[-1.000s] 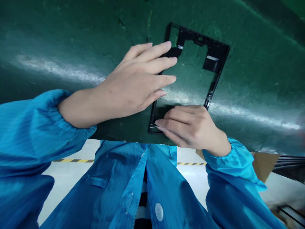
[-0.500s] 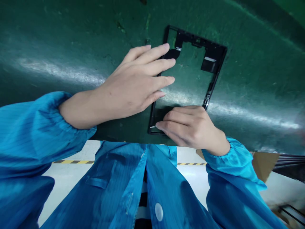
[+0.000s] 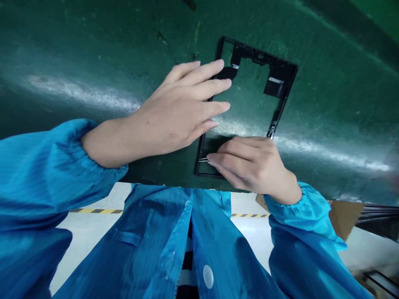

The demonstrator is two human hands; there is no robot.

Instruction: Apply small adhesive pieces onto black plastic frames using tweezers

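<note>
A thin black rectangular frame [image 3: 288, 85] lies flat and slightly turned on the green work surface. Across its left side rests my left hand [image 3: 183, 106], fingers spread, with nothing gripped. My right hand [image 3: 251, 162] is over the frame's near end, pinching metal tweezers [image 3: 203, 160]. Only the slim tips of the tweezers show; they reach to the inner edge of the left side, near the close left corner. My right hand covers part of the near and right sides. Black inner plates with small silver strips [image 3: 276, 80] sit at the far end.
The green surface [image 3: 77, 54] spreads around the frame, its near edge just below my right hand. Beyond that edge is a pale floor with yellow-black tape [image 3: 96, 211]. A cardboard box [image 3: 344, 218] and dark stacked items [image 3: 378, 218] are at lower right.
The tweezer tips have moved a little up along the frame's left side, away from the near corner. My left hand keeps its place on the frame.
</note>
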